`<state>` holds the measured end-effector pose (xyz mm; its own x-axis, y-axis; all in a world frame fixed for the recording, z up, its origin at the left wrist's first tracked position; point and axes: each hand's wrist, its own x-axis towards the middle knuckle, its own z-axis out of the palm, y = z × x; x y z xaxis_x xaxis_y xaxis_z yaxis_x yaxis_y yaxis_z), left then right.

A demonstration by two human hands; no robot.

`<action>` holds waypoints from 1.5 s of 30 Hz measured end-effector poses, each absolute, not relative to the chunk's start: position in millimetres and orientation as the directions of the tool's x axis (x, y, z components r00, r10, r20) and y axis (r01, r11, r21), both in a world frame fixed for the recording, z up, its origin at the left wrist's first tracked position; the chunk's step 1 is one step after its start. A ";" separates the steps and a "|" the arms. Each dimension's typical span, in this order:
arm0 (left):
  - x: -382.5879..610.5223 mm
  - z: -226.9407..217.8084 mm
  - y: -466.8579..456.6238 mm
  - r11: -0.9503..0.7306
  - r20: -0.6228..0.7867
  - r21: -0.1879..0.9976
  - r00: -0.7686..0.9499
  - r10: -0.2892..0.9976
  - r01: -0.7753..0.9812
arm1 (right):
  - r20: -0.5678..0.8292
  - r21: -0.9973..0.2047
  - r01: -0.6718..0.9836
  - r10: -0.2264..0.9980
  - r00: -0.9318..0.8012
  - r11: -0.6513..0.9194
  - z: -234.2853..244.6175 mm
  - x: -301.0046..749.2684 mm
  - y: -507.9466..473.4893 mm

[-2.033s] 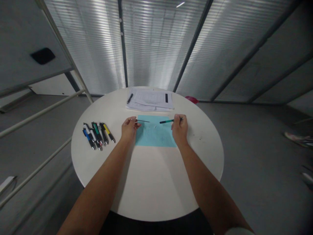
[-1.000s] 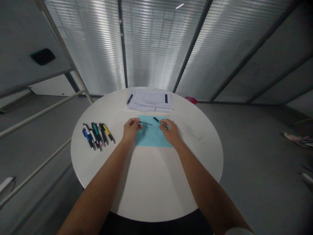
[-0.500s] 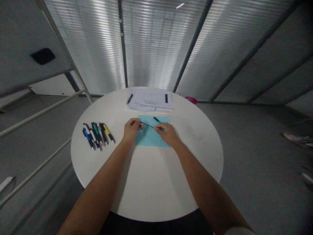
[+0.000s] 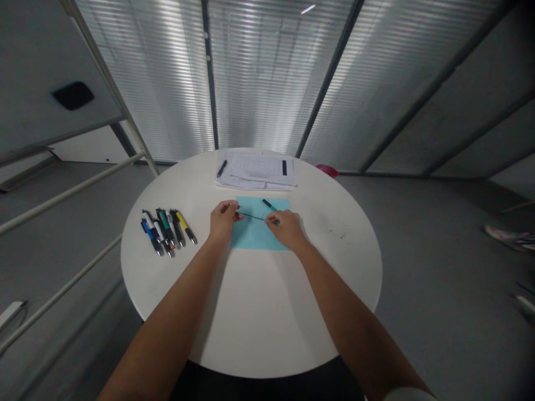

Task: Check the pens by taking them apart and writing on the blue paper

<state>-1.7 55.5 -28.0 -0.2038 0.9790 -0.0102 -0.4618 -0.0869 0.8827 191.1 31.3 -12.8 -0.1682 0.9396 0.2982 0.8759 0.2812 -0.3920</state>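
No legible text in this frame: printed sheets are lying stacked on a round white table, their form-like rows showing as print too small to read, while a row of pens is resting nearby, with no lettering or brand name readable on their barrels.

A round white desk stands on a grey floor. Behind it, a glazed partition fitted with horizontal blinds is divided by dark vertical mullions; diffuse light enters through the blinds. On the left, white tubular rails run below a grey panel with a dark oval recess.
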 end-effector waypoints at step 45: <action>0.6 -24.1 40.9 -0.219 0.201 0.962 0.122 0.972 0.163 | 0.373 -0.513 0.741 0.890 -0.262 0.433 -14.2 180.2 28.7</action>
